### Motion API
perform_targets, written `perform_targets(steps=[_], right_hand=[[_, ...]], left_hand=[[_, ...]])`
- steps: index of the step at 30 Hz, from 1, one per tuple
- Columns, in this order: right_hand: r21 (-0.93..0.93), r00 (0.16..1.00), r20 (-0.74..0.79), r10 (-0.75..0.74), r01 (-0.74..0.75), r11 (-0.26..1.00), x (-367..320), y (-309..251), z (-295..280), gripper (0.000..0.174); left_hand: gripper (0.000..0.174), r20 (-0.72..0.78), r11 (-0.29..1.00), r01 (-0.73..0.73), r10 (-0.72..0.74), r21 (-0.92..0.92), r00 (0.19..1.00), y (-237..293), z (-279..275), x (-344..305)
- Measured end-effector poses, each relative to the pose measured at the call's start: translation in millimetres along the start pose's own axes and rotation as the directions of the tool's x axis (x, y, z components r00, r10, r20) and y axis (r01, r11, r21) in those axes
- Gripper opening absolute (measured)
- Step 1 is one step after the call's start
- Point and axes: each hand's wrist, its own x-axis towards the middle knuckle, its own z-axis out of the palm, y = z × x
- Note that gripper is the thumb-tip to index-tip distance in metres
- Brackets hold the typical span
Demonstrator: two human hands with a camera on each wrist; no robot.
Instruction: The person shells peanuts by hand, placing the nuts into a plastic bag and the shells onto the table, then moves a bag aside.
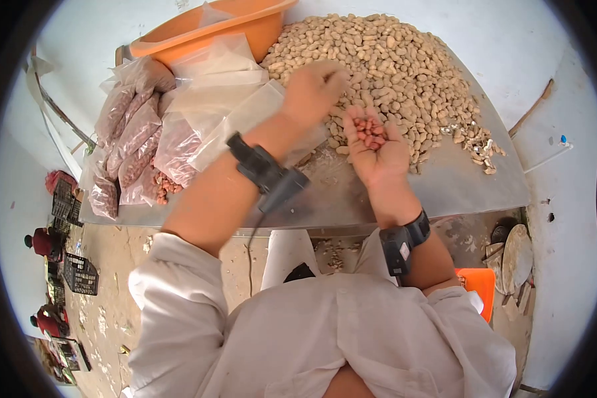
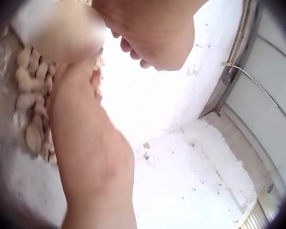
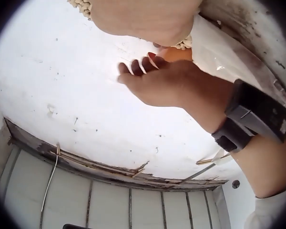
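In the head view, my right hand (image 1: 381, 156) is turned palm up at the near edge of a big heap of unshelled peanuts (image 1: 385, 60). Its cupped fingers hold a small handful of red peanut kernels (image 1: 370, 134). Just to its left, my left hand (image 1: 315, 89) hovers over the heap's edge with bent fingers, slightly blurred. The right wrist view shows the left hand (image 3: 157, 81) side-on, a small red bit (image 3: 152, 56) beside its fingers; I cannot tell whether it holds this. The left wrist view catches the right forearm (image 2: 93, 143) next to the peanuts.
Filled bags of red kernels (image 1: 136, 129) lie on the metal table (image 1: 458, 189) at left, near flat clear bags (image 1: 229, 99). Behind them stands an orange basin (image 1: 199, 30). Broken shells (image 1: 484, 149) lie at right. Black crates (image 1: 81, 273) sit on the floor, far left.
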Motion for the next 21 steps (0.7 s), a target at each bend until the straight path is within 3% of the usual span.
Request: perform_targets(steps=[2, 5, 11, 17, 20, 21], right_hand=[[0.038, 0.999, -0.028, -0.035, 0.036, 0.999, -2.4, -8.5, 4.5, 0.051], [0.022, 0.999, -0.040, -0.037, 0.038, 0.999, -6.1, -11.5, 9.4, 0.053], [-0.004, 1.000, -0.009, -0.024, 0.024, 1.000, -7.2, -15.4, 6.6, 0.052], [-0.036, 1.000, -0.003, -0.029, 0.029, 0.999, -5.4, -18.0, 4.8, 0.051], [-0.057, 1.000, 0.020, -0.015, 0.016, 0.998, -6.0, -15.4, 6.8, 0.050], [-0.060, 1.000, 0.030, -0.008, 0.010, 0.998, -6.0, -14.5, 7.2, 0.050]], left_hand=[[0.023, 0.199, 0.922, -0.021, -0.062, 0.387, 0.978, -33.1, -25.1, 14.7], [0.021, 0.310, 0.841, -0.033, -0.162, 0.539, 0.937, -79.5, -33.8, 16.1], [0.023, 0.380, 0.789, -0.084, -0.197, 0.609, 0.904, -86.8, -23.2, 9.8], [0.023, 0.269, 0.766, 0.011, -0.240, 0.643, 0.933, -83.8, -28.0, 10.1], [0.019, 0.194, 0.848, 0.110, -0.242, 0.519, 0.951, -92.6, -34.2, 4.3], [0.017, 0.186, 0.888, 0.204, -0.301, 0.411, 0.935, -93.3, -36.9, 2.3]])
